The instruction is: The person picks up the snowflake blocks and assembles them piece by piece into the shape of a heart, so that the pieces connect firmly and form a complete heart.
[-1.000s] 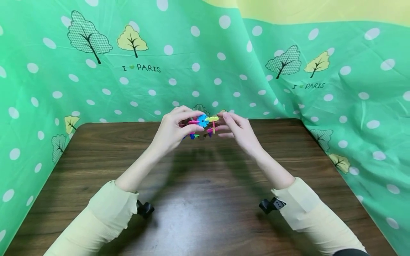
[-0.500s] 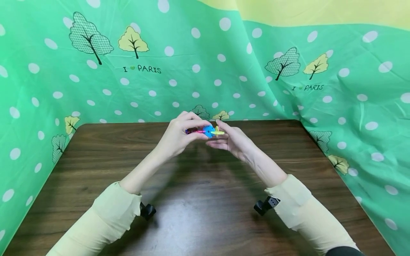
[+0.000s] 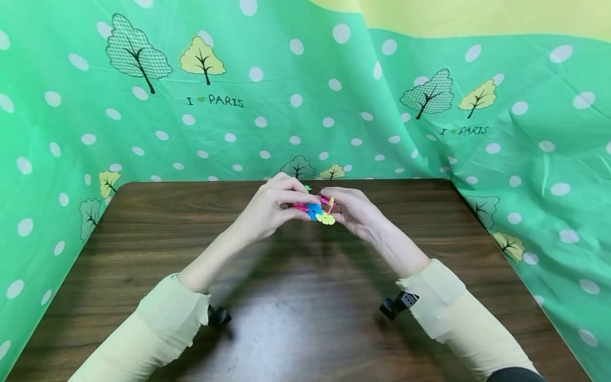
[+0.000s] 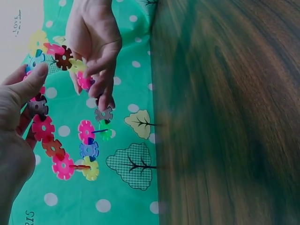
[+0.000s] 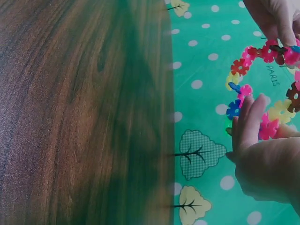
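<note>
Several notched, flower-shaped plastic discs, interlocked into a colourful ring (image 4: 43, 128), hang raised over the back of the table. My left hand (image 3: 260, 212) pinches the ring between thumb and fingers beside a blue disc (image 3: 314, 211). A yellow disc (image 3: 326, 218) juts out to the right of it. On the ring's other side, my right hand (image 3: 363, 215) grips it with bent fingers, seen around a pink disc (image 4: 85, 80) in the left wrist view. Pink, red, brown, blue and yellow discs show in the right wrist view, where my right fingers hide a stretch of the ring (image 5: 240, 67).
Below the hands lies a dark wood-grain table (image 3: 286, 297). Behind it and at both sides hangs a green dotted cloth (image 3: 286, 69) printed with trees. A small black device (image 3: 219, 318) sits at the left cuff, another black device (image 3: 393, 307) at the right.
Both hands have come down and nearer the body, the left also to the right. The right fingers have closed in on the ring. The ring has turned, its yellow disc now lower.
</note>
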`<state>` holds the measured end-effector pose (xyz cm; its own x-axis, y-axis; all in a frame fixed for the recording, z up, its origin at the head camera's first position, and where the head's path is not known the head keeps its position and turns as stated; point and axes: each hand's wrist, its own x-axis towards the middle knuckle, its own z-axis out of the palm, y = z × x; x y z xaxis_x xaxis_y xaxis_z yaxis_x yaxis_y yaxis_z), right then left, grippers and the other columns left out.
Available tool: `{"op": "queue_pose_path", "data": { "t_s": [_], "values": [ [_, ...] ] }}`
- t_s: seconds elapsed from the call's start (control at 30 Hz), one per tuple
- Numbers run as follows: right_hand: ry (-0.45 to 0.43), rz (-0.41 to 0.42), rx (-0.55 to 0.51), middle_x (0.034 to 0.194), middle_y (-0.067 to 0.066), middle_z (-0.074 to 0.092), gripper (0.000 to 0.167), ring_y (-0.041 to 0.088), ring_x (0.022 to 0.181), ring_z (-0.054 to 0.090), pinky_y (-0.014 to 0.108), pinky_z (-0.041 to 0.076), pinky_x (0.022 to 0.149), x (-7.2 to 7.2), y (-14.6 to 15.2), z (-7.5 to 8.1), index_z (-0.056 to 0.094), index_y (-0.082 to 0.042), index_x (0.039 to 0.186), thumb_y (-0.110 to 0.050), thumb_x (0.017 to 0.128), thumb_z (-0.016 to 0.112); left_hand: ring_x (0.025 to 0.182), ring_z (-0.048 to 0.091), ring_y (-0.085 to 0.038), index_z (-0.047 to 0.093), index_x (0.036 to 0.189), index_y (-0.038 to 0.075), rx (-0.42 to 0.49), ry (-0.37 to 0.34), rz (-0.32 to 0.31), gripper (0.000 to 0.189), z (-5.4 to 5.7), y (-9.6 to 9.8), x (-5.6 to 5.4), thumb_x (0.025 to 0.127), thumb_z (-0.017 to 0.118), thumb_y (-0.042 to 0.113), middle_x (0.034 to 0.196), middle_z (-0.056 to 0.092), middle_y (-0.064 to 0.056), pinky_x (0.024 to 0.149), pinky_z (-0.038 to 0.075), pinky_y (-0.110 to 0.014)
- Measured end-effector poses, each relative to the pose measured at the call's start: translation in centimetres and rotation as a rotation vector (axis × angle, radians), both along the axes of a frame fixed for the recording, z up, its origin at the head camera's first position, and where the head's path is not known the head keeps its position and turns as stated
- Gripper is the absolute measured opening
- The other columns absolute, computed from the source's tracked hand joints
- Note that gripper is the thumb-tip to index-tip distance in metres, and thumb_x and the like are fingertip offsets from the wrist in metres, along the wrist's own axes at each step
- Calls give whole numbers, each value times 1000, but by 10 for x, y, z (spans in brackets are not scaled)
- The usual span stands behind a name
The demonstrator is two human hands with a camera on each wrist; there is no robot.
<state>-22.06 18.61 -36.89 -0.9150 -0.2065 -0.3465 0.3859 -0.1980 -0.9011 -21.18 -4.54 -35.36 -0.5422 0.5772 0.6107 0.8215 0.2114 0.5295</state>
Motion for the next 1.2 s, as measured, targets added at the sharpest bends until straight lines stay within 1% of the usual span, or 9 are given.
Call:
{"op": "queue_pose_path", "data": {
  "t_s": [0.17, 0.4, 0.5, 0.6, 0.77, 0.87, 1.0, 1.1, 1.2],
  "values": [
    [-12, -9, -39, 100, 0, 79, 54, 9, 87, 76, 21, 61, 75, 2, 4, 3, 34, 4, 154, -13, 107, 54, 107, 55, -20, 82, 110, 14, -30, -6, 17, 33, -1, -2, 1, 77, 87, 14, 104, 74, -3, 87, 45, -34],
    [18, -12, -68, 124, 8, 71, 58, 13, 97, 78, 27, 62, 85, 2, 8, 3, 26, -3, 161, -13, 108, 50, 125, 53, -23, 76, 125, 16, -56, -102, 80, 50, -4, -13, 0, 77, 90, 18, 125, 71, -4, 104, 47, -42],
    [38, -15, -77, 136, 13, 63, 59, 14, 99, 78, 28, 62, 85, 2, 9, 3, 24, -5, 161, -13, 109, 50, 136, 48, -20, 71, 133, 20, -21, -194, 151, 58, -7, -23, -2, 79, 90, 23, 139, 64, -1, 114, 42, -47],
    [60, -30, -89, 143, 15, 56, 61, 15, 100, 78, 28, 63, 82, 2, 11, 3, 21, -7, 162, -11, 108, 49, 141, 46, -17, 64, 140, 26, 43, -312, 240, 54, -10, -31, -6, 89, 82, 31, 147, 57, 2, 120, 37, -49],
    [98, -52, -106, 136, 10, 60, 66, 16, 101, 77, 27, 63, 80, 3, 14, 2, 18, -10, 164, -8, 107, 52, 136, 57, -26, 46, 155, 20, 87, -570, 374, 61, -13, -34, -12, 102, 62, 46, 150, 54, -7, 115, 46, -48],
    [123, -51, -112, 133, 9, 62, 67, 18, 103, 77, 29, 63, 80, 6, 14, 1, 20, -10, 163, -6, 106, 53, 126, 65, -32, 36, 160, 14, 86, -731, 380, 69, -16, -30, -15, 103, 58, 48, 147, 57, -13, 108, 53, -46],
    [161, -39, -113, 139, 14, 59, 64, 21, 106, 76, 36, 63, 86, 8, 13, 0, 23, -12, 161, -5, 105, 54, 107, 73, -28, 31, 161, 10, 173, -910, 309, 72, -18, -24, -18, 102, 64, 37, 138, 60, -16, 99, 59, -40],
    [185, -31, -100, 141, 16, 59, 64, 23, 108, 76, 40, 62, 88, 9, 12, -2, 25, -13, 160, -5, 105, 55, 91, 74, -18, 34, 161, 12, 234, -974, 266, 72, -19, -21, -18, 100, 69, 27, 131, 60, -13, 92, 61, -34],
    [207, -30, -81, 134, 15, 62, 63, 24, 108, 76, 43, 62, 89, 10, 11, -2, 27, -14, 159, -3, 104, 56, 82, 73, -11, 39, 159, 14, 239, -964, 255, 72, -19, -22, -17, 96, 74, 20, 130, 61, -13, 89, 62, -31]
  ]
}}
